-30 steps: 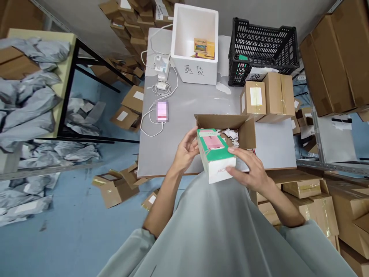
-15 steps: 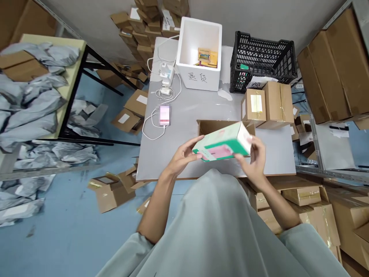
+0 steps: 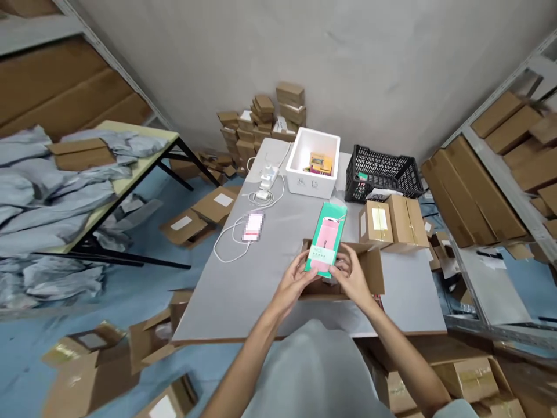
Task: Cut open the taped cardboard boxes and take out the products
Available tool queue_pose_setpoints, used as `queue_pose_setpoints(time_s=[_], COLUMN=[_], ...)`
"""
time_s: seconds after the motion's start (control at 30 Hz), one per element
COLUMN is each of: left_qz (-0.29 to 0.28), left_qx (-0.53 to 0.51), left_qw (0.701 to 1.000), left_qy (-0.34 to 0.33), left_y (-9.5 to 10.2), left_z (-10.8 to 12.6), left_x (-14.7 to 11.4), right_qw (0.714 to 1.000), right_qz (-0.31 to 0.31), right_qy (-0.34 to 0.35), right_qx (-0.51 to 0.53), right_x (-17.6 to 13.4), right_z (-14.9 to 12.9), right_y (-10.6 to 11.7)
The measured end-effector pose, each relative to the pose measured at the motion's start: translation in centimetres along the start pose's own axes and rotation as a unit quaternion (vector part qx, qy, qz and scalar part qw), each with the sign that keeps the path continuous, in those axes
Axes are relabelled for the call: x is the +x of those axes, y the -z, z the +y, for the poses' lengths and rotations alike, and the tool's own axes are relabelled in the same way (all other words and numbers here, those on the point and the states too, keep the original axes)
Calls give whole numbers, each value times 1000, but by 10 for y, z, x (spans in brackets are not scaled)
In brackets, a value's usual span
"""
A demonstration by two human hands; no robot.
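A green product box (image 3: 326,238) with a pink item pictured on its front is held upright between both hands, its front turned toward me. My left hand (image 3: 296,284) grips its lower left side, thumb on the front. My right hand (image 3: 351,276) closes on the lower right edge, thumb also in front. Below and behind the product box stands an open cardboard box (image 3: 373,270) on the grey table (image 3: 243,290); its inside is mostly hidden by my hands.
A white foam box (image 3: 311,184) holding yellow packets and a black plastic crate (image 3: 385,165) stand at the back. Two taped cartons (image 3: 407,223) sit at right. A phone (image 3: 253,226) and white cables lie at left. Grey parcels (image 3: 56,197) cover the side table.
The product box has turned from lying sideways to standing upright, its printed front now facing me. Both hands have shifted to its lower end. My view has tilted up.
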State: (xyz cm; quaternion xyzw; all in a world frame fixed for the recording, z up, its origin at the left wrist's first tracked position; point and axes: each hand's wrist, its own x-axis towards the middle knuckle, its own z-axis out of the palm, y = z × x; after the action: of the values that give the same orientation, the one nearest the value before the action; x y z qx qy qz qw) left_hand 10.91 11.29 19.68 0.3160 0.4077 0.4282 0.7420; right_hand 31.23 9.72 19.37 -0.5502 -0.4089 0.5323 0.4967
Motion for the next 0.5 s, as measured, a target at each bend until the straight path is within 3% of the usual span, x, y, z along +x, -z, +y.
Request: queue_pose_setpoints(time_s=[0.23,0.37,0.5], left_qz=[-11,-49,-75], left_qx=[52,106,163], left_qw=[998,993,984], left_qy=[-15,2,-5], left_y=[0,-17,-46], left_z=[22,36,39], left_x=[35,73,118], right_qw=[999,997,993], right_qz=[-15,34,69], right_qy=[-14,6,11], right_qx=[48,70,91], right_x=[26,48,72], right_z=[-10,-16,-14], right_y=[-7,12,44])
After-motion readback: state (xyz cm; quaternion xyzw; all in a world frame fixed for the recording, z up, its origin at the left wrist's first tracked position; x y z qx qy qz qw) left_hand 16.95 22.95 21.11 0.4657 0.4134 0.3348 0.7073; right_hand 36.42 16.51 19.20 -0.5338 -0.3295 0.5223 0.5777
